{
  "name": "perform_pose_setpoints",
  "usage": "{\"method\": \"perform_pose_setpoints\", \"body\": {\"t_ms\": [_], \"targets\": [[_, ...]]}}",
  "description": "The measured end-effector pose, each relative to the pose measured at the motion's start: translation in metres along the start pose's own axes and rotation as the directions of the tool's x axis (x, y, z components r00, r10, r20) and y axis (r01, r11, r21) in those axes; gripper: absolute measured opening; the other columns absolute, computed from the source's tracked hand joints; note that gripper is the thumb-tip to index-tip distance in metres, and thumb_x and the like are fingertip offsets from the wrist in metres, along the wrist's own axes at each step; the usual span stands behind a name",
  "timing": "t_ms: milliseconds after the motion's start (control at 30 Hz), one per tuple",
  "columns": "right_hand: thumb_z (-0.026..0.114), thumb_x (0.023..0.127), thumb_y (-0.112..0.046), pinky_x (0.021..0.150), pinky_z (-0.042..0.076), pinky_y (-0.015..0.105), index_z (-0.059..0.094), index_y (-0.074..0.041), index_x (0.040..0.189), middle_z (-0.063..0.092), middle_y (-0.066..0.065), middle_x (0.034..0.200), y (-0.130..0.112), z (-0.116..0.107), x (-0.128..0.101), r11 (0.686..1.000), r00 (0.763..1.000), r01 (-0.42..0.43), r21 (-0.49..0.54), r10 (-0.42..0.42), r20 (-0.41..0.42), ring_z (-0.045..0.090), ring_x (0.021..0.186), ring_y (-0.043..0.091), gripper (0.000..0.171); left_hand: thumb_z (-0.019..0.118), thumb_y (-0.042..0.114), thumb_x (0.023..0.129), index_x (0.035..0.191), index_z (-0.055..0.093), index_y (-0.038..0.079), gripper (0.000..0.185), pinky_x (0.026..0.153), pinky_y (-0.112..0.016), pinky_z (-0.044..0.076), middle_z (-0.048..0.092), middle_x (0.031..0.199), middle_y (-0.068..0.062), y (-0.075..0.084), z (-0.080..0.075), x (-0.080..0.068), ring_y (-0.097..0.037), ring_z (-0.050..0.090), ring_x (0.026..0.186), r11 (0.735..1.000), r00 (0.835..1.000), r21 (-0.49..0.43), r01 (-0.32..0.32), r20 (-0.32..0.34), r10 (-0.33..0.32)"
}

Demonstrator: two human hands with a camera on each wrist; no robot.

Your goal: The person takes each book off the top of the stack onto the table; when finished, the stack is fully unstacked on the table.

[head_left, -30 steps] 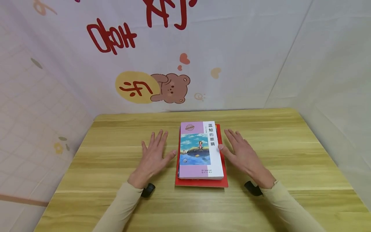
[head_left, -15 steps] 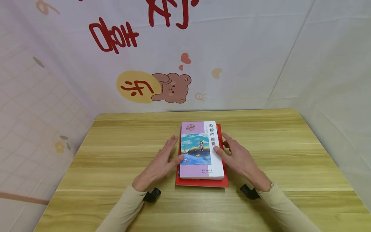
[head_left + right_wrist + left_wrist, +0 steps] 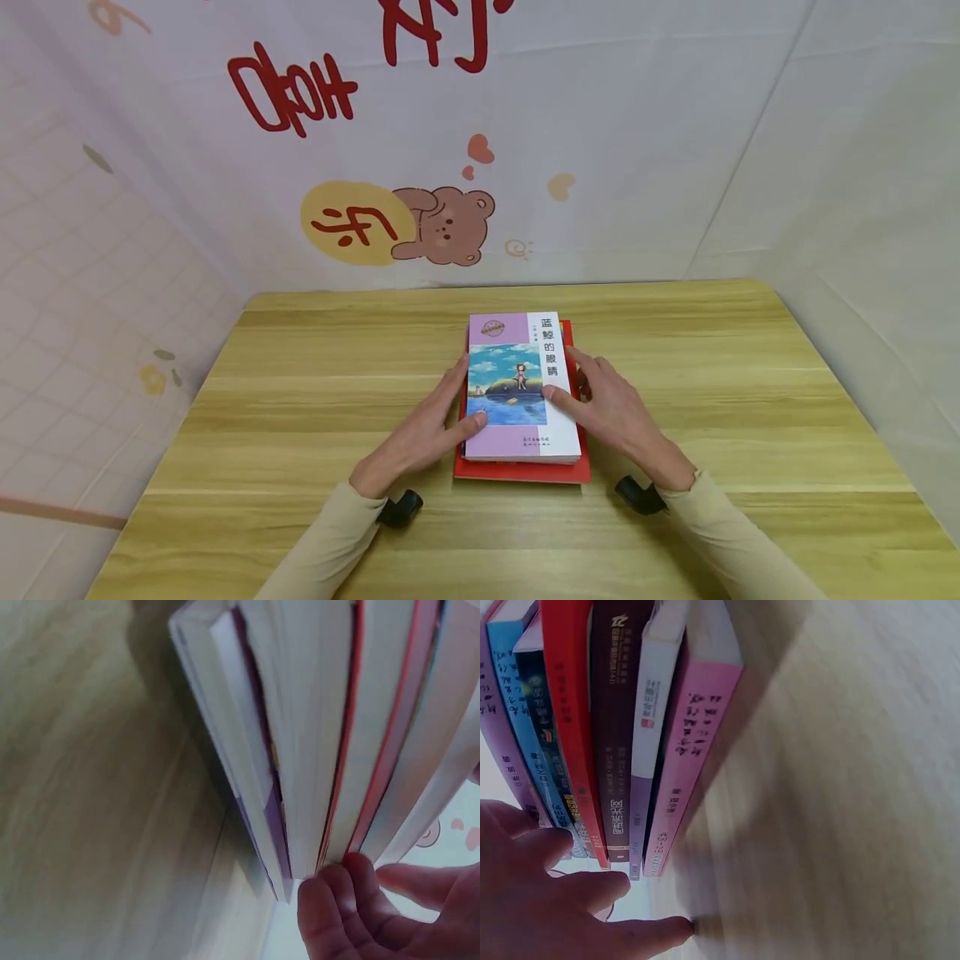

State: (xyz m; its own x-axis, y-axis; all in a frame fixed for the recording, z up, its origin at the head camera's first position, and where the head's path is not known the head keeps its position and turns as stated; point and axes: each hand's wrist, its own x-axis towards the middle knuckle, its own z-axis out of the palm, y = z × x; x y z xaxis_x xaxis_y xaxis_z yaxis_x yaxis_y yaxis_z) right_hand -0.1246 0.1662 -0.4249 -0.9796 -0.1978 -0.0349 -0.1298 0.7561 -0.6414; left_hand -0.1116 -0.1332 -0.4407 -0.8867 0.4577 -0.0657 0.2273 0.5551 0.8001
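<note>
Broadly, a pale printed backdrop point(image 3: 525, 125) with red lettering and a cartoon bear point(image 3: 444, 227) closes off the far side, and in front of it a wooden counter point(image 3: 300, 400) fills the head view. Near the middle of the counter lies a stack of books point(image 3: 517, 392), flat, its long axis running straight away from the person; the top book point(image 3: 510, 333) has a lilac cover with a sea picture, and a wider red book point(image 3: 525, 473) sticks out beneath it at the near edge. The left wrist view shows the spines of several volumes in the stack point(image 3: 615, 735), and the right wrist view shows their page edges. The stack sits between the two hands, so it lies to the right of the left hand point(image 3: 420, 437) and to the left of the right hand point(image 3: 611, 412), both about equally close. The left hand lies against the stack's left side with fingers point(image 3: 592, 889) nearly straight and the thumb resting on the top cover; it does not close around anything. The right hand presses the right side, thumb on the cover and fingertips point(image 3: 337, 892) curled against the page edges, so it looks to have a light hold on the stack. Both sleeves point(image 3: 720, 533) are beige.
</note>
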Motion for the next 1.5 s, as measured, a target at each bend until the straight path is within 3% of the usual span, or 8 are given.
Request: {"method": "perform_pose_setpoints", "body": {"t_ms": [200,367,533,767,1000,1133,1367,1500], "targets": [[0.07,0.096,-0.051,0.067,0.05,0.031,0.047,-0.004,0.153,0.064,0.004,0.097,0.005,-0.008,0.007,0.992,0.997,0.058,0.112,-0.063,0.043,0.058,0.084,0.02,0.077,0.055,0.065,0.097,0.167,-0.002,0.029,0.098,0.122,-0.062,0.02,0.001,0.174,0.002,0.004,0.003,0.005,-0.031,0.01,0.158,1.0,1.0,-0.02,0.011,0.02,-0.011],[0.072,0.096,-0.046,0.072,0.054,0.031,0.047,0.001,0.152,0.068,0.007,0.103,0.011,-0.013,0.01,0.99,0.998,0.02,0.142,-0.029,0.063,0.064,0.091,0.022,0.078,0.049,0.068,0.099,0.167,-0.004,0.027,0.096,0.122,-0.063,0.016,-0.003,0.174,0.004,0.003,0.005,0.011,-0.029,0.007,0.159,1.0,0.998,0.0,0.006,0.057,-0.006],[0.072,0.097,-0.041,0.075,0.055,0.032,0.051,0.006,0.147,0.07,0.012,0.108,0.018,-0.017,0.01,0.979,0.996,-0.036,0.2,0.017,0.091,0.067,0.098,0.026,0.072,0.038,0.058,0.108,0.167,-0.003,0.024,0.08,0.123,-0.062,0.014,-0.004,0.174,0.002,-0.002,0.007,0.014,-0.023,0.003,0.159,0.998,0.996,0.046,-0.039,0.085,0.035],[0.073,0.098,-0.033,0.073,0.058,0.031,0.056,0.007,0.141,0.069,0.016,0.119,0.021,-0.028,0.003,0.94,0.992,-0.094,0.327,0.059,0.113,0.069,0.097,0.025,0.061,0.039,0.044,0.112,0.168,0.003,0.023,0.069,0.124,-0.054,0.02,-0.003,0.174,0.0,0.002,0.013,0.016,-0.021,0.005,0.159,0.994,0.995,0.068,-0.087,0.051,0.084],[0.065,0.102,-0.021,0.071,0.058,0.031,0.052,0.007,0.143,0.061,0.019,0.12,0.016,-0.031,0.0,0.904,0.992,-0.097,0.416,0.055,0.112,0.068,0.1,0.03,0.051,0.046,0.047,0.109,0.167,0.011,0.032,0.07,0.119,-0.067,0.024,0.0,0.174,-0.009,0.006,0.012,0.008,-0.036,0.011,0.157,1.0,1.0,-0.018,0.019,0.012,-0.019],[0.061,0.104,-0.019,0.072,0.059,0.031,0.048,0.006,0.146,0.06,0.021,0.121,0.013,-0.032,-0.002,0.895,0.995,-0.078,0.44,0.043,0.088,0.068,0.102,0.031,0.05,0.049,0.042,0.109,0.168,0.013,0.029,0.07,0.123,-0.059,0.02,0.008,0.173,-0.007,0.009,0.01,0.006,-0.029,0.011,0.158,0.996,0.999,-0.076,0.035,-0.003,-0.036],[0.06,0.106,-0.02,0.068,0.061,0.034,0.042,0.003,0.151,0.061,0.027,0.128,0.011,-0.034,-0.005,0.808,0.993,-0.104,0.58,0.052,0.105,0.071,0.089,0.023,0.053,0.061,0.037,0.103,0.167,0.02,0.027,0.077,0.123,-0.057,0.024,0.021,0.171,-0.005,0.013,0.009,0.004,-0.028,0.022,0.155,0.989,0.995,-0.122,0.085,-0.043,-0.091],[0.06,0.106,-0.018,0.067,0.061,0.034,0.044,0.003,0.151,0.063,0.027,0.122,0.012,-0.033,-0.008,0.778,0.995,-0.093,0.621,0.059,0.075,0.072,0.085,0.021,0.052,0.064,0.037,0.101,0.167,0.021,0.03,0.079,0.123,-0.056,0.024,0.022,0.17,-0.003,0.011,0.011,0.002,-0.027,0.022,0.155,0.986,0.992,-0.125,0.11,-0.054,-0.118]]}}
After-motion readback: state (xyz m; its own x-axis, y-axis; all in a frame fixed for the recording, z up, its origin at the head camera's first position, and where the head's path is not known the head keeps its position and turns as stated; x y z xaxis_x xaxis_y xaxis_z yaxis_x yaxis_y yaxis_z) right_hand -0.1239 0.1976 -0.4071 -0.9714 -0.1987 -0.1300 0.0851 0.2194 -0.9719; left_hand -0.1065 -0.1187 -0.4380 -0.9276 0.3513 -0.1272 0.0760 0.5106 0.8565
